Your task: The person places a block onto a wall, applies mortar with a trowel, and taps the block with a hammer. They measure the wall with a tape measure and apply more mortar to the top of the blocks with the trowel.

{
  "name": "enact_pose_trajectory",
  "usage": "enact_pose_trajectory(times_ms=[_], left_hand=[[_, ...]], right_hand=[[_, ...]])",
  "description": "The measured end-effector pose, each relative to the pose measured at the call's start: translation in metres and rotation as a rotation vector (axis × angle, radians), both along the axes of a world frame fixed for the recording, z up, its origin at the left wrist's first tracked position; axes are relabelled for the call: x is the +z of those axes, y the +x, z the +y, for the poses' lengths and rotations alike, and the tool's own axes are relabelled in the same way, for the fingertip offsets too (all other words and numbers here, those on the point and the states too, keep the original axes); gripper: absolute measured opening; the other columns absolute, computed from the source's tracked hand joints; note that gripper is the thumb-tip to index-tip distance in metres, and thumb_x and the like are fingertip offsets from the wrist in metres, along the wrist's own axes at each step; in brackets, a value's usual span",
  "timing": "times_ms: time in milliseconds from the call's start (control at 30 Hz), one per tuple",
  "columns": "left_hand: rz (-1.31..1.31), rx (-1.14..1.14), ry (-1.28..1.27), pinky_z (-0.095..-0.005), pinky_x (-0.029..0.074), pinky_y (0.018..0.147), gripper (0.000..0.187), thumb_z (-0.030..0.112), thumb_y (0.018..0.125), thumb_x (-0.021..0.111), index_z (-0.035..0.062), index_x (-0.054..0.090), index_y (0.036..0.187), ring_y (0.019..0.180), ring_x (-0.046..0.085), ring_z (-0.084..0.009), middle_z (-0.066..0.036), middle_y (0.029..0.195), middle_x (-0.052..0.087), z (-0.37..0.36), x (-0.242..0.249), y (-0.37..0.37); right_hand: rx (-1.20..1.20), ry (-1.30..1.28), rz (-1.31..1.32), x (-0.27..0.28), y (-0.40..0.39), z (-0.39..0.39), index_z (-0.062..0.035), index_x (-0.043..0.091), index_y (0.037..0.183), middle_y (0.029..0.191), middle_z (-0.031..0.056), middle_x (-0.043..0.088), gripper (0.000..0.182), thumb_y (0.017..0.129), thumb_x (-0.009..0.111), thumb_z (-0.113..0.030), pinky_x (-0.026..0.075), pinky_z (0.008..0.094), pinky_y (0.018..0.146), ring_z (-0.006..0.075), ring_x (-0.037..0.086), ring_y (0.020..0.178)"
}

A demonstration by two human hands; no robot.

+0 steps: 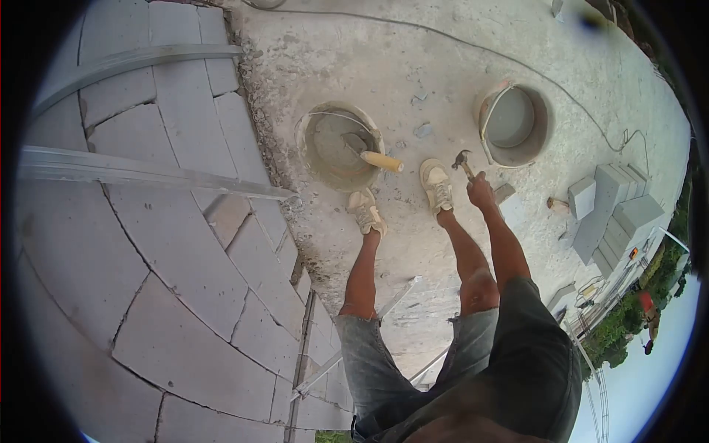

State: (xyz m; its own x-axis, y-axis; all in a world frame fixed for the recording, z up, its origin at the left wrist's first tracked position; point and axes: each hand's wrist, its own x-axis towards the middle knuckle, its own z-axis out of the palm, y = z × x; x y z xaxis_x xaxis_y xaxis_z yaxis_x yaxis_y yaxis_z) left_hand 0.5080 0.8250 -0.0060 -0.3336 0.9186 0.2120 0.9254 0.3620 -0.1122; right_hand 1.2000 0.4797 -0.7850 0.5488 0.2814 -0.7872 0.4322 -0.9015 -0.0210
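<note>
My right hand [481, 190] is closed around the handle of a claw hammer [463, 159], whose metal head points away from me above the floor near my right shoe [437, 184]. My left hand is out of view. Just ahead of my left shoe [367, 212] stands a bucket [304, 140] holding grey mortar. A trowel [382, 162] rests in it, its blade partly in the mortar and its yellowish handle over the rim. Farther right is a second bucket [548, 122] with greyish liquid inside.
A wall of large grey blocks [185, 317] fills the left side, with metal bars [148, 171] across it. Stacked blocks [617, 210] stand on the right near the floor's edge. A cable [443, 35] runs over the concrete floor, and small debris [422, 130] lies between the buckets.
</note>
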Motion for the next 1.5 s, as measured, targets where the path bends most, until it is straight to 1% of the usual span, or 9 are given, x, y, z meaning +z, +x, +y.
enact_pose_trajectory(times_ms=[100,267,367,467,533,600,967,1267,1500], left_hand=[[-0.245,-0.140,0.025,-0.0479,0.043,0.102,0.089,0.032,0.084,0.077,0.0027,0.026,0.150,0.120,0.050,-0.0329,-0.021,0.141,0.042,0.012,-0.039,0.105],[-0.369,-0.249,0.144,-0.0537,0.034,0.110,0.082,0.025,0.075,0.081,0.0057,0.041,0.144,0.132,0.043,-0.0400,-0.022,0.142,0.045,0.012,-0.031,0.104],[-0.336,-0.223,0.116,-0.0517,0.035,0.109,0.082,0.024,0.071,0.082,0.0096,0.044,0.142,0.131,0.045,-0.0388,-0.020,0.137,0.051,0.006,-0.002,0.126],[-0.306,-0.215,0.084,-0.0513,0.035,0.107,0.084,0.033,0.070,0.082,0.0109,0.044,0.142,0.125,0.049,-0.0393,-0.017,0.135,0.053,0.004,0.002,0.118],[-0.151,-0.169,0.059,-0.0501,0.037,0.104,0.097,0.041,0.070,0.082,0.0196,0.035,0.152,0.124,0.050,-0.0368,-0.014,0.136,0.051,0.000,0.007,0.113],[-0.190,-0.192,0.033,-0.0549,0.035,0.104,0.100,0.045,0.070,0.082,0.0256,0.031,0.154,0.126,0.048,-0.0371,-0.013,0.138,0.049,0.003,-0.001,0.100],[-0.224,-0.154,-0.020,-0.0601,0.028,0.110,0.091,0.042,0.077,0.079,0.0252,0.033,0.154,0.130,0.044,-0.0361,-0.014,0.141,0.045,0.001,0.010,0.100],[-0.263,-0.147,-0.028,-0.0625,0.026,0.110,0.089,0.040,0.077,0.078,0.0255,0.035,0.153,0.130,0.043,-0.0355,-0.012,0.142,0.045,0.006,0.012,0.097],[-0.340,-0.133,-0.018,-0.0666,0.024,0.111,0.084,0.038,0.076,0.079,0.0246,0.040,0.150,0.128,0.044,-0.0360,-0.012,0.140,0.046,0.004,0.015,0.096]], right_hand=[[0.086,-0.009,0.058,0.140,-0.015,-0.009,-0.0027,0.043,0.112,0.091,0.0258,0.069,0.033,0.088,0.059,-0.020,0.055,0.0535,0.075,0.0428,0.070,0.087],[0.229,0.254,0.235,0.396,-0.026,0.015,-0.0063,0.055,0.118,0.094,0.0226,0.070,0.040,0.085,0.066,-0.026,0.052,0.0562,0.082,0.0426,0.068,0.093],[0.264,0.398,0.274,0.423,-0.042,0.005,-0.0086,0.056,0.123,0.104,0.0222,0.069,0.041,0.088,0.065,-0.027,0.051,0.0557,0.085,0.0421,0.067,0.098],[0.488,0.611,0.179,0.497,-0.054,0.050,-0.0085,0.055,0.120,0.094,0.0172,0.066,0.034,0.094,0.060,-0.029,0.054,0.0487,0.068,0.0334,0.069,0.078],[-0.462,0.467,0.741,0.548,-0.105,0.132,-0.0096,0.053,0.111,0.080,0.0061,0.055,0.026,0.097,0.057,-0.032,0.047,0.0358,0.049,0.0181,0.055,0.057],[-0.885,0.559,0.939,0.575,-0.158,0.194,-0.0112,0.048,0.098,0.073,0.0009,0.046,0.019,0.100,0.054,-0.029,0.040,0.0291,0.043,0.0105,0.043,0.052],[-1.180,0.930,1.129,0.685,-0.400,0.400,-0.0080,0.045,0.091,0.071,0.0033,0.045,0.023,0.100,0.049,-0.029,0.044,0.0326,0.047,0.0150,0.047,0.054],[-0.733,0.895,1.000,0.689,-0.396,0.378,-0.0101,0.046,0.097,0.071,-0.0022,0.045,0.017,0.101,0.052,-0.026,0.041,0.0270,0.044,0.0084,0.044,0.051],[0.461,1.548,0.571,0.834,-0.347,0.384,0.0003,0.043,0.137,0.086,0.0037,0.052,0.047,0.102,0.053,-0.030,0.041,0.0262,0.063,0.0111,0.048,0.072]])
